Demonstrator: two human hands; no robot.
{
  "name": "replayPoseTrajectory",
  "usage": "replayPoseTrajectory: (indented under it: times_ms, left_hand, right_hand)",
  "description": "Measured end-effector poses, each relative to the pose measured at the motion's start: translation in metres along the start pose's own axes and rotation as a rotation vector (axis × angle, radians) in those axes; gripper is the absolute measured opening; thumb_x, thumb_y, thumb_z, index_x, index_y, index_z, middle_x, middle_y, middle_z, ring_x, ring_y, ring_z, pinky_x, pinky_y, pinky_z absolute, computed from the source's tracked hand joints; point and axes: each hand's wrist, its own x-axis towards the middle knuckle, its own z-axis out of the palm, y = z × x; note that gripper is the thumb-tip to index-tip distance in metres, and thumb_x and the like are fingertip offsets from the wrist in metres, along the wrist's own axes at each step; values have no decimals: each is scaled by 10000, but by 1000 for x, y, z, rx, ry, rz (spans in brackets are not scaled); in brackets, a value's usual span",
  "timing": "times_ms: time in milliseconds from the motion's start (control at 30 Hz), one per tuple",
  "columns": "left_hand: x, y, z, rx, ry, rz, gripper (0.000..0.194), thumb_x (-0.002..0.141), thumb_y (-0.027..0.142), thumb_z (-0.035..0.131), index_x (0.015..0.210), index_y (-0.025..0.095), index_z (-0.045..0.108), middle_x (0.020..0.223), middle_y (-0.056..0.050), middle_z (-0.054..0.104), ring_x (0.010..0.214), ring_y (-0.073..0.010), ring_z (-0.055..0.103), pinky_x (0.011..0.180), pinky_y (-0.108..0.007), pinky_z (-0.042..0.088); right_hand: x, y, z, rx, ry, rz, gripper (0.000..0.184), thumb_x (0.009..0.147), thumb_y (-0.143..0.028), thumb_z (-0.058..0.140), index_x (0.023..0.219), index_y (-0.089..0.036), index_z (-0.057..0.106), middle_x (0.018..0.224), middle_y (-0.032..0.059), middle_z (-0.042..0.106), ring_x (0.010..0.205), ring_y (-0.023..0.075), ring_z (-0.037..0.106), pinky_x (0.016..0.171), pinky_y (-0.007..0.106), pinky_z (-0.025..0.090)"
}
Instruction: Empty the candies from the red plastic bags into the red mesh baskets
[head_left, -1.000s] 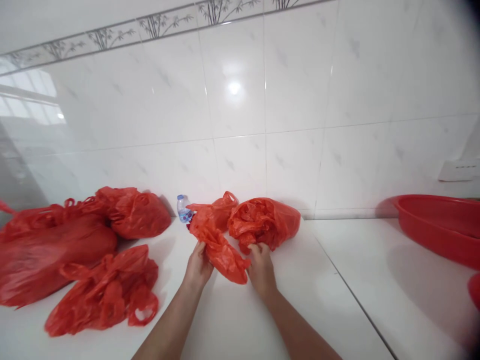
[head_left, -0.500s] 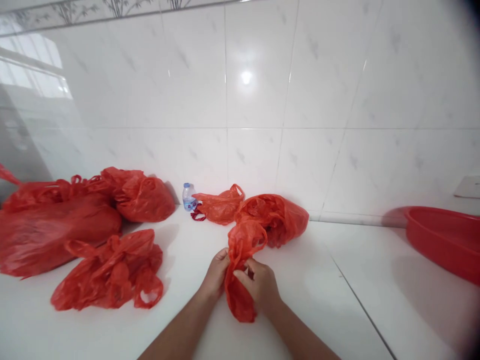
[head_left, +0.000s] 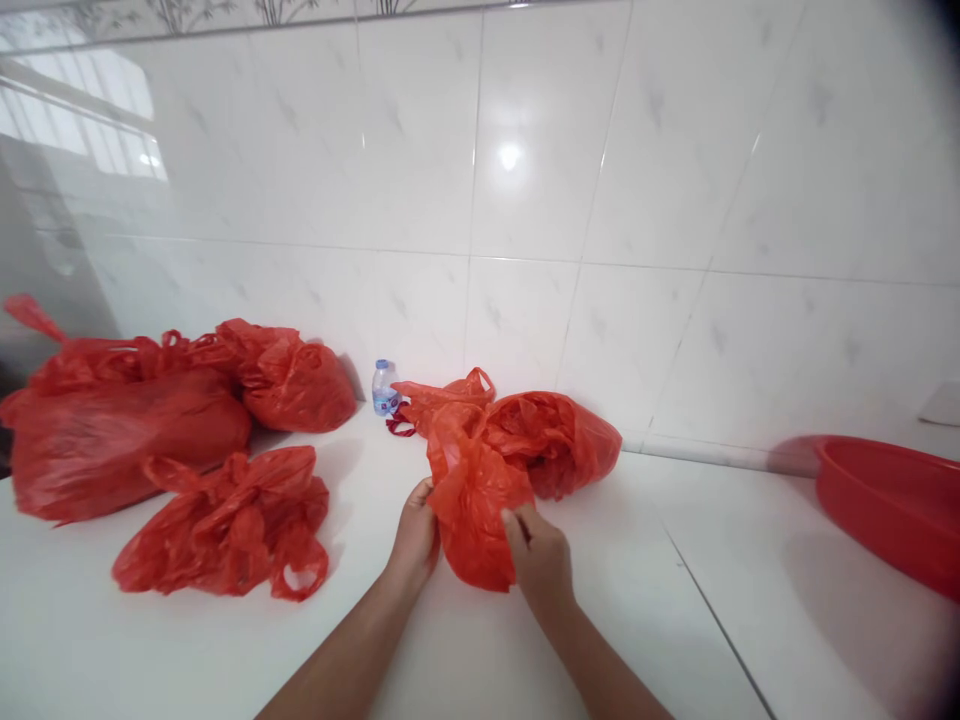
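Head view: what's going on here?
A person holds a thin red plastic bag in both hands, left hand and right hand, over a white surface. Just beyond lies a bundled red bag, with a small bottle upright near the wall. More red bags sit left; a red basin stands right.

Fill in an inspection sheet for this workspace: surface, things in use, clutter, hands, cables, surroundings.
Surface: white tabletop, dark seam toward the right.
Things in use: one red plastic bag, spread loosely between the hands.
Clutter: bulging red bags and a crumpled bag at left; more red bags beyond the hands; small blue-capped bottle; red basin at right.
Hands: left hand holds the bag's left side; right hand pinches its right.
Cables: nothing seen.
Surroundings: pale tiled wall, patterned border above.
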Motion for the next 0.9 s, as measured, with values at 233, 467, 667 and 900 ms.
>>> replayPoseTrajectory:
  times_ms: [233, 467, 667, 900]
  left_hand:
    - [-19, -12, 18, -43, -222, -204, 194, 679, 177, 737, 834, 142, 625, 696, -15, 669, 564, -120, 615, 574, -228, 492]
    - [3, -9, 0, -116, -8, -147, 101, 673, 99, 626, 748, 151, 582, 680, -8, 640, 598, -118, 611, 595, -222, 503]
    - [20, -3, -18, 15, 237, -36, 107, 596, 62, 494, 599, 168, 486, 569, 7, 542, 543, -132, 557, 566, -261, 487]
    - [-11, 6, -2, 652, 119, 550, 462, 650, 228, 673, 1101, 236, 569, 1272, -68, 527, 1219, -257, 442, 1021, -420, 340]
  right_hand:
    - [-6, -6, 23, 753, -294, 356, 359, 755, -528, 606, 866, -189, 569, 638, -22, 564, 509, 113, 481, 465, 230, 369]
    - [13, 27, 9, 1068, -303, 544, 261, 634, -341, 743, 724, -172, 566, 573, -24, 569, 476, 99, 493, 451, 226, 399]
    - [33, 57, -4, 1171, -50, 708, 213, 585, -214, 687, 764, -215, 572, 684, -3, 659, 626, 158, 625, 602, 288, 514]
    - [35, 47, -10, 1034, 4, 566, 209, 618, -295, 697, 781, -202, 605, 785, 42, 687, 747, 211, 633, 669, 328, 515]
